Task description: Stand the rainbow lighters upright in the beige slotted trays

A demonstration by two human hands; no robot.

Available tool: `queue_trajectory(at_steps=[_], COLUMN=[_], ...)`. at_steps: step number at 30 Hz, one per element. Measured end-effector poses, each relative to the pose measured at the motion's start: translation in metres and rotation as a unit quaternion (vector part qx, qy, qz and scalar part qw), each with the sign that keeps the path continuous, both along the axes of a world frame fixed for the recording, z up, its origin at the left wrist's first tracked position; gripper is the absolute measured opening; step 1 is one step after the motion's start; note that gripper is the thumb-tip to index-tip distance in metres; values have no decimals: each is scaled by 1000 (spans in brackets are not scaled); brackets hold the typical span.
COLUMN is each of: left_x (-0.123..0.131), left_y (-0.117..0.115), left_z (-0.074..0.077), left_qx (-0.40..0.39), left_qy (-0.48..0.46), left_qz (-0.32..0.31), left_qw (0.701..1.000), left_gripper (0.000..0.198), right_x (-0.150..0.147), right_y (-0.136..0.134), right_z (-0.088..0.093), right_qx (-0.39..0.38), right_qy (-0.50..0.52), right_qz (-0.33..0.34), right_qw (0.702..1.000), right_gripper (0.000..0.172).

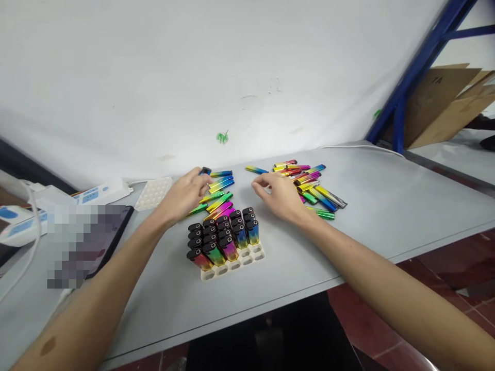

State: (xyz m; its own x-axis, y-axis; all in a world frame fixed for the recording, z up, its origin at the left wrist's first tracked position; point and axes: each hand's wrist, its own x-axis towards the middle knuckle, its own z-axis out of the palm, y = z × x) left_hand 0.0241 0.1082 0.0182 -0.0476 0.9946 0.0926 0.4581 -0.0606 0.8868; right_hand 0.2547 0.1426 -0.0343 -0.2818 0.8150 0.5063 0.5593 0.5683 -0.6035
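My left hand [187,195] is closed around a lighter, of which only the dark top [204,171] shows past the fingers. Beside it lie loose shiny blue-yellow sleeves [221,184], with green ones [219,202] and pink ones [221,210] nearer me. My right hand [280,198] hovers left of a pile of colourful metallic sleeves [307,178]. Its fingers are curled, thumb and forefinger drawn together, and nothing shows in them. Between my forearms stands a cream tray [232,265] with several upright black-topped lighters [216,252]; the nearest holes at its right are bare.
A second cream tray [153,194] lies at the back left, near white power strips [102,193]. A tablet-like device [116,232], partly blurred out, is by my left forearm. A white wall [232,77] rises behind the table. Cardboard boxes [444,103] stand beyond the blue frame [419,69].
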Motion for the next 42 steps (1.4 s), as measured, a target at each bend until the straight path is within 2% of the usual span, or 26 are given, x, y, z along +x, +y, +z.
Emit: queue_trajectory(at_steps=[3, 5, 8, 14, 19, 26, 31, 38, 42], left_x=[-13, -15, -11, -5, -2, -1, 0, -2, -3], left_y=[1, -2, -7, -10, -13, -14, -16, -17, -16], left_z=[-21, -29, -31, -29, -30, -32, -29, -26, -31], left_qx=[12, 0, -23, -6, 5, 8, 9, 19, 58], left_qy=[-140, -184, -222, -281, -290, -302, -297, -322, -302], left_qz=[62, 88, 91, 42, 30, 40, 16, 28, 34], left_qw=[988, 979, 971, 959, 956, 952, 955, 946, 951], left_gripper=[48, 51, 46, 32, 22, 38, 28, 18, 26], right_x=[0, -1, -2, -1, -2, -1, -1, 0, 0], right_y=[2, 1, 0, -2, -1, 0, -1, -1, 0], right_z=[-5, -7, -7, -5, -7, -9, -8, -9, -9], right_qx=[25, 24, 16, 9, 10, 1, 1, -6, -3], right_qy=[-116, -151, -161, -157, -160, -162, -168, -171, -175], right_qz=[-1, 0, -3, -12, -11, -9, -6, -13, -12], right_qw=[993, 988, 987, 988, 987, 987, 986, 985, 984], right_gripper=[20, 21, 20, 20, 21, 21, 21, 21, 22])
